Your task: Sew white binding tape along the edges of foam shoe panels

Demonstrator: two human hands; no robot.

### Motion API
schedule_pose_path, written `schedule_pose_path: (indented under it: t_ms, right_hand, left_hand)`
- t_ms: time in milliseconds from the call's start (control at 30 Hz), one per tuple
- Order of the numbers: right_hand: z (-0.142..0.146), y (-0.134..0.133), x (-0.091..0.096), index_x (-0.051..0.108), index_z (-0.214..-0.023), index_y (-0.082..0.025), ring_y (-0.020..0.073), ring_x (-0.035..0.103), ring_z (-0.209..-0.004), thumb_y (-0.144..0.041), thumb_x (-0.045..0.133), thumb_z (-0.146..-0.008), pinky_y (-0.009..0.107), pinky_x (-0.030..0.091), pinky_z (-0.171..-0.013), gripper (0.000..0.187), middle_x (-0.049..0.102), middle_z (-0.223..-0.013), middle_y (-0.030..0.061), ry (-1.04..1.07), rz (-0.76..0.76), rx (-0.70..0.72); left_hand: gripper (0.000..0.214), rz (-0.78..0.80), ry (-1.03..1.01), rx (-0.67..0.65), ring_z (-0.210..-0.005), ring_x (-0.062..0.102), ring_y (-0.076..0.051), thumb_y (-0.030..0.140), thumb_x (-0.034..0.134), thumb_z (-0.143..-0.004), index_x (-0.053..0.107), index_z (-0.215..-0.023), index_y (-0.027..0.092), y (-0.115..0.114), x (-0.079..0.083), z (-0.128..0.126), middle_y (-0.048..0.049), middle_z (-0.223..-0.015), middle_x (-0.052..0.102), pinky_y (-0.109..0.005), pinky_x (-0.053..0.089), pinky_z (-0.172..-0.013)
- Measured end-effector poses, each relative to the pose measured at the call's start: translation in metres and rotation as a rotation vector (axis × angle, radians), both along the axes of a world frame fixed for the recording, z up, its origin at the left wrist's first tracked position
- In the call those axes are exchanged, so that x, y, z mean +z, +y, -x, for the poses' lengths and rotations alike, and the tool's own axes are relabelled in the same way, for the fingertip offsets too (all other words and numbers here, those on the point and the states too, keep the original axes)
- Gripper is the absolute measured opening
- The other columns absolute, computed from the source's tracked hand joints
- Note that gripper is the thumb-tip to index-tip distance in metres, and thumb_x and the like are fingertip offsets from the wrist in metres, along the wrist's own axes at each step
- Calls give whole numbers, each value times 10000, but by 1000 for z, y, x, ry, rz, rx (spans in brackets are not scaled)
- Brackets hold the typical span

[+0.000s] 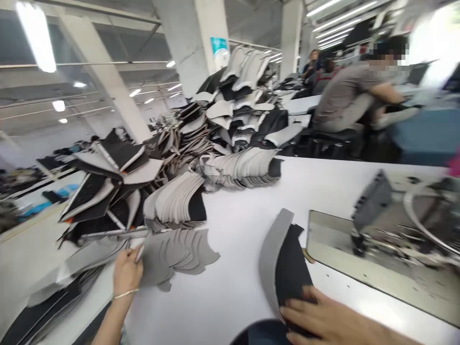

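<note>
Grey-and-black panel (287, 261) lies partly under the right hand (319, 314).

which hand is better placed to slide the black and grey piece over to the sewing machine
Right, I'd say: the right hand is already on the black and grey piece, close to the sewing machine. The left hand is farther off, by the grey stack.
</note>
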State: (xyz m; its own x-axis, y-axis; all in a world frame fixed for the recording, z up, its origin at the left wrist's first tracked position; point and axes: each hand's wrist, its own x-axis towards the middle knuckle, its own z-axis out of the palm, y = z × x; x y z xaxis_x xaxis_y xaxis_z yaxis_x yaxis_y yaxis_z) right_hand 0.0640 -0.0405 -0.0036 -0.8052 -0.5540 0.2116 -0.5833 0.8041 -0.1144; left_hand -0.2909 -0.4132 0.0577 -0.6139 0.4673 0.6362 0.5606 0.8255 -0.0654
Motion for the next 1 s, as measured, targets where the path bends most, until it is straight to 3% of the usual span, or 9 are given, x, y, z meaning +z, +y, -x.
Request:
schedule_pose_path:
  t_ms: [100, 167, 267, 333, 433, 567, 633, 833, 1000]
  right_hand:
    - [-1, 37, 1, 259, -1342, -247, 218, 214, -1259, -241, 411, -824, 439, 183, -983, 540, 226, -1387, 93, -73, 47, -213]
    - [4, 60, -5, 258, -1345, -162, 258, 214, -1250, -280, 478, -773, 440, 216, -959, 624, 237, -1373, 152, -74, 115, -413]
    - [18, 74, -9, 372, -1286, -230, 243, 383, -1114, -214, 475, -787, 405, 310, -851, 509, 424, -1252, 113, -67, 81, -514]
    - [26, 67, -5, 504, -1168, -226, 234, 458, -971, -160, 470, -790, 402, 328, -785, 385, 530, -1094, 99, -30, -9, -566]
    - [21, 42, 8, 621, -903, -161, 225, 483, -825, -150, 499, -781, 437, 310, -776, 172, 582, -857, 86, 26, -154, -576]
    - [-14, 16, 17, 607, -809, -184, 199, 491, -756, -291, 583, -764, 386, 339, -723, 118, 574, -785, 43, 15, -117, -592]
    - [-31, 22, 12, 598, -880, -221, 209, 492, -850, -372, 599, -752, 333, 354, -676, 198, 572, -887, 47, 20, -52, -588]
    - [-49, 74, -23, 521, -1141, -199, 233, 374, -1149, -321, 553, -797, 317, 361, -794, 367, 419, -1260, 134, 80, -34, -650]
    - [-50, 53, -29, 542, -1103, -100, 314, 434, -1090, -280, 501, -815, 385, 355, -816, 342, 479, -1151, 241, 158, -127, -744]
  left_hand:
    - [391, 12, 193, -189, -569, 481, -190, 176, 358, -656, 599, -963, 167, 72, 61, -41, -39, -661, 516, -359, 449, -552]
    - [476, 23, 307, -355, -697, 510, -231, 167, 373, -636, 531, -1084, 186, 128, 94, -81, -92, -896, 552, -417, 444, -635]
    - [584, 97, 317, -682, -982, 470, -286, 100, 372, -664, 377, -1246, 154, 212, 115, -140, -154, -1196, 454, -456, 393, -838]
    - [559, 171, 293, -864, -1031, 454, -272, 50, 338, -688, 377, -1241, 120, 264, 104, -171, -167, -1221, 445, -435, 385, -874]
    - [450, 337, 229, -1031, -1008, 480, -259, 18, 312, -713, 488, -1124, 71, 324, 55, -205, -185, -1161, 502, -395, 436, -825]
    - [369, 653, -38, -1135, -919, 533, -252, 20, 350, -678, 598, -942, 92, 356, -27, -223, -167, -998, 598, -355, 488, -734]
    - [383, 725, -246, -1114, -961, 523, -247, 10, 343, -656, 613, -912, 102, 361, -53, -219, -162, -1021, 592, -363, 469, -796]
    - [390, 565, -897, -879, -1087, 472, -211, 167, 349, -756, 558, -1079, 98, 379, -56, -196, -112, -1137, 560, -364, 327, -984]
    - [409, 432, -981, -889, -1126, 447, -211, 250, 366, -770, 543, -1112, 112, 381, -61, -215, -99, -1186, 536, -375, 317, -997]
